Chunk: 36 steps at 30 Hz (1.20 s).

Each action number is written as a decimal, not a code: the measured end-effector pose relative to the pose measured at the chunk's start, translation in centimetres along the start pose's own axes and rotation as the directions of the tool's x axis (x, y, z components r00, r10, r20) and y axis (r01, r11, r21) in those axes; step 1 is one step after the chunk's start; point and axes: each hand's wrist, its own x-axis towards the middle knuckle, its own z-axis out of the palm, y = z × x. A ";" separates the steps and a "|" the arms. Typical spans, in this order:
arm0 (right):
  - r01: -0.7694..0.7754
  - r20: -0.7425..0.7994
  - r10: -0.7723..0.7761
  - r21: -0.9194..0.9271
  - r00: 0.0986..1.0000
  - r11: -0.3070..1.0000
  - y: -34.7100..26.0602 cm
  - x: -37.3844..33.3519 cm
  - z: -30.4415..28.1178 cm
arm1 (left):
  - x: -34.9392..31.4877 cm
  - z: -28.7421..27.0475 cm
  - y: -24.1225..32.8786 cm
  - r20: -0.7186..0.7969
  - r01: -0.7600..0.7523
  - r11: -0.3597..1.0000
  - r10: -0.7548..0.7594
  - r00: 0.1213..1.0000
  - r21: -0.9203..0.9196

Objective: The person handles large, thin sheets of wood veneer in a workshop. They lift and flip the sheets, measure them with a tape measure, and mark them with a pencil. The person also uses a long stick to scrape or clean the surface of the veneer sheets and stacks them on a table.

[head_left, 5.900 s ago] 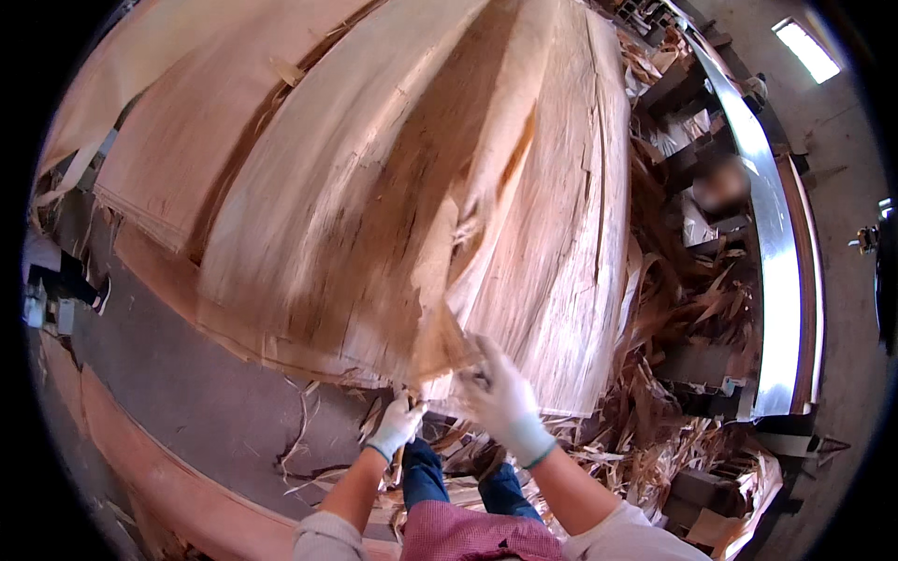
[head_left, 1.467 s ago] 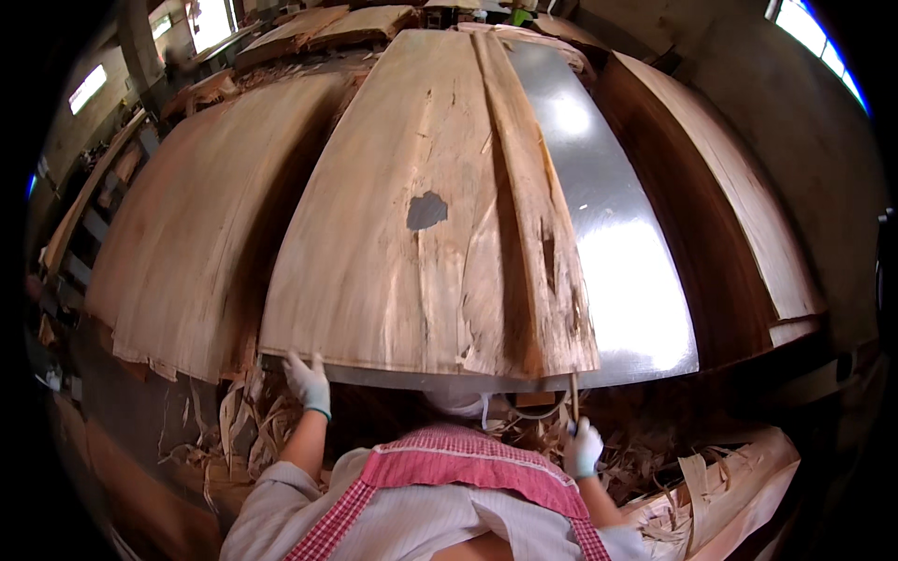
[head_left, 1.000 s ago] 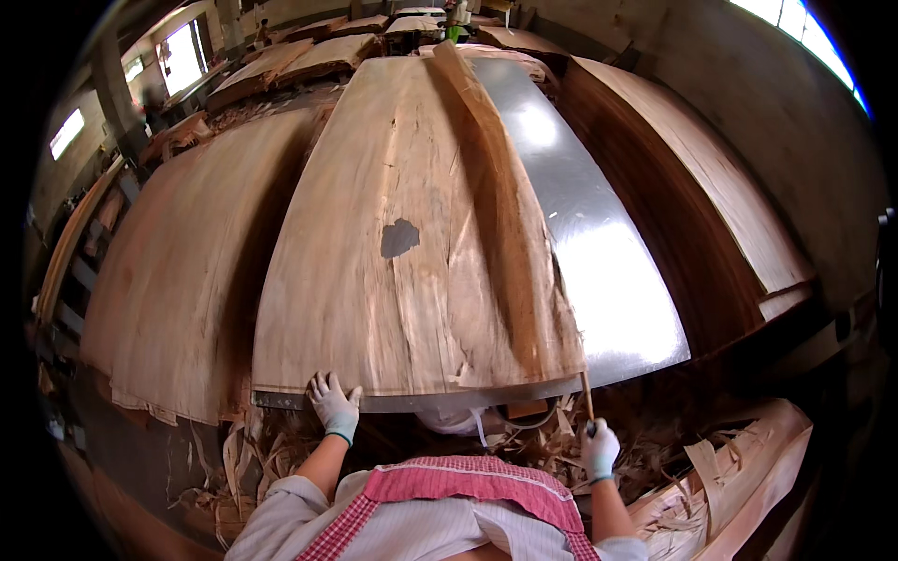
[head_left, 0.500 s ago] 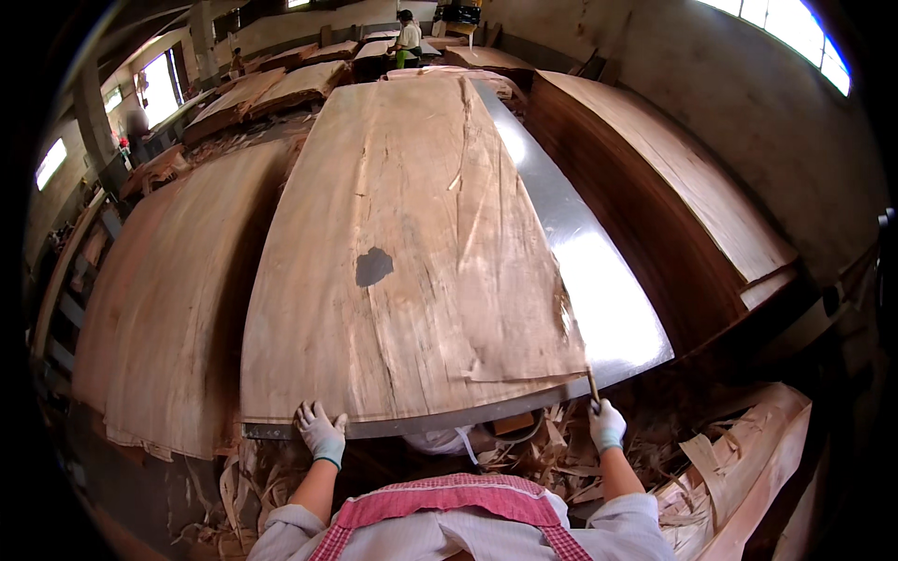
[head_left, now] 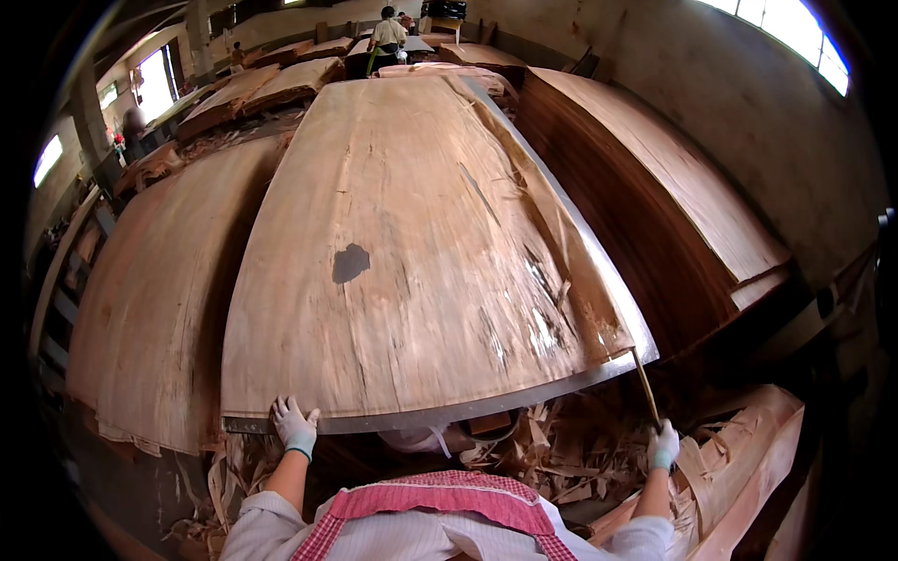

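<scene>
A large sheet of pale brown wood veneer lies over a shiny metal-topped table. It has a dark hole left of its middle and several splits at the lower right. A raised, creased fold runs along its right side. My left hand, in a whitish glove, rests open with fingers apart on the near left edge. Out at the right, my gloved right hand is closed round the lower end of a thin stick. The stick's upper end meets the sheet's near right corner.
Veneer stacks stand close on the left and right. Torn wood scraps litter the floor below the near edge, with larger curled pieces at lower right. Another person stands among stacks at the far end.
My right hand has swung rightward with the stick, and the sheet's folded right flap has spread out over more of the metal. My left hand stays at the near left edge.
</scene>
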 end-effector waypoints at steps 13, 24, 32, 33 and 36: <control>0.309 0.014 -0.313 0.121 0.950 0.943 -13.6 11.6 -0.5 | -0.7 -0.8 0.2 0.030 0.045 0.998 -0.044 0.999 -0.038; -0.600 0.645 -0.651 0.722 0.401 0.345 -42.9 -19.4 2.5 | -1.0 -3.2 15.7 0.168 0.021 0.269 0.534 0.828 -0.963; -0.757 0.676 -0.630 0.621 0.383 0.206 -36.0 -15.4 6.7 | 2.2 -9.7 6.0 0.445 0.301 0.372 0.400 0.802 -0.878; -0.751 0.733 -0.473 0.630 0.490 0.198 -34.1 -14.3 7.6 | 3.3 -7.9 0.5 0.471 0.319 0.458 0.269 0.840 -0.830; -0.836 0.837 0.000 0.546 0.547 0.056 -30.5 -11.2 9.7 | 1.9 -6.5 -6.7 0.655 0.619 0.326 0.000 0.756 -0.714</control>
